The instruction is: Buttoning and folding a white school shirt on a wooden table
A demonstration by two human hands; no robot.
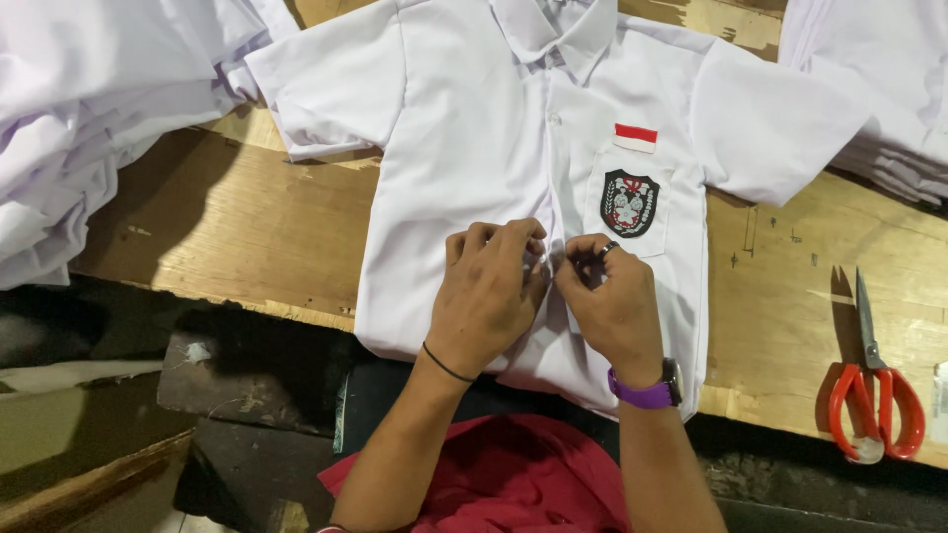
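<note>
Flat on wooden counter, white shirt — left hand and right hand side by side, both pinching its front placket, red-handled scissors well apart.

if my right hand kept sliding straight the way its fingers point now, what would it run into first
Probably the left hand: the right hand has its fingers angled toward the shirt placket, where both sets of fingertips already nearly meet.

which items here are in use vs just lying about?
In use:
- shirt, flat on the table
- left hand and right hand, fingers pinching the shirt's front placket

Lying about:
- scissors, red handles, at right
- white garment piles: left, right
- red cloth at the near edge
</note>
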